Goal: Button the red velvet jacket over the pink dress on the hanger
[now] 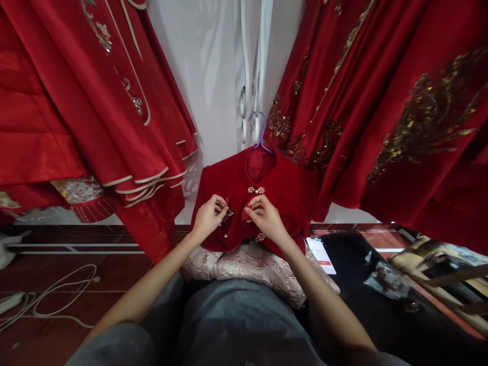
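Note:
A dark red jacket point(292, 185) hangs in front of me on a purple hanger point(262, 140). My left hand point(211, 216) is closed in a pinch over one side of its chest, on a small ornament point(229, 214) with red and gold beads; a thin strand ending in a pearl-like bead point(226, 236) hangs below. At the front opening, my right hand point(266, 216) is closed too, thumb and fingers pinching red cloth at the jacket's edge. A gold-and-pearl clasp point(256, 190) sits above it at the collar, and another gold fastener point(260, 237) shows below.
Red dresses point(125, 127) with cream edging hang at left; red gowns point(354, 152) with gold sequins at right. Pale patterned fabric point(255, 267) lies across my lap. A phone point(321, 255) and a clear plastic bag point(389, 281) rest on a black surface. A white cable point(57, 290) lies on the floor.

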The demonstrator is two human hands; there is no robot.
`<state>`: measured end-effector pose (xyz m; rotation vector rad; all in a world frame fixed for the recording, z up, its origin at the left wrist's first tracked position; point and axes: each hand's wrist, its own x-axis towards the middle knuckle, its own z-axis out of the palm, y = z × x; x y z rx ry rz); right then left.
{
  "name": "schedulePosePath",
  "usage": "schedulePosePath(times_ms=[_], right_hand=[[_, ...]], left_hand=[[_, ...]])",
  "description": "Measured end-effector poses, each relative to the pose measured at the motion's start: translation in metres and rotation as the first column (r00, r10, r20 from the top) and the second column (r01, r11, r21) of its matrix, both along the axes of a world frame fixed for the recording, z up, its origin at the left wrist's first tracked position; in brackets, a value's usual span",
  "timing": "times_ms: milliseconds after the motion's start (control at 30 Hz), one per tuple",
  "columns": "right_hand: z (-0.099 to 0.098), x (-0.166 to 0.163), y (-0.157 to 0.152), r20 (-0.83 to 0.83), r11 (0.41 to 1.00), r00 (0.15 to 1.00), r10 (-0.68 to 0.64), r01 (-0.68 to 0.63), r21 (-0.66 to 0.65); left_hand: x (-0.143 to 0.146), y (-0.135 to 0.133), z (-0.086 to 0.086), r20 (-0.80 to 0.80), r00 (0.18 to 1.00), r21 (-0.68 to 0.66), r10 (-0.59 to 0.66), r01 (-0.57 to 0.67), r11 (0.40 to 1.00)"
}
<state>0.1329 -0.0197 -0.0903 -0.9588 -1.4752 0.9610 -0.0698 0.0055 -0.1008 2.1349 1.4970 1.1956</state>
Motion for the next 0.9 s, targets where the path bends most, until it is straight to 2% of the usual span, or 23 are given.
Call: schedulePosePath(times_ms=[67,133,233,333,500,733,900], right_hand=[[-0.007,-0.007,0.001,-0.023,0.997,0.997,-0.070,0.070,0.019],[-0.011,-0.012,0.002,-0.052,0.998,0.996,-0.067,0.068,0.012],[-0.015,-0.018,0.001,-0.081,0.999,0.996,0.029,-0.030,-0.021],[-0.019,-0.022,0.001,-0.103,0.993,0.988,0.116,-0.118,-0.018],[-0.027,-0.025,0.001,-0.053,0.984,0.983,0.174,-0.172,0.043],[-0.031,-0.023,0.001,0.093,0.976,0.984,0.149,-0.162,0.148],[-0.035,-0.023,0.002,0.180,0.968,0.977,0.116,-0.152,0.199]], left_hand=[[0.000,0.002,-0.002,0.040,0.999,0.005,-0.020,0.020,1.000],[0.001,0.004,-0.002,0.095,0.995,-0.006,-0.035,0.035,0.999],[0.001,0.008,-0.002,0.232,0.972,-0.048,-0.048,0.061,0.997],[0.002,0.010,-0.001,0.382,0.921,-0.136,-0.077,0.138,0.981],[0.005,0.007,0.004,0.552,0.832,-0.259,-0.051,0.229,0.938],[0.005,0.007,0.007,0.635,0.772,-0.273,-0.019,0.248,0.929],[0.004,0.003,0.012,0.563,0.825,-0.245,-0.052,0.226,0.943]])
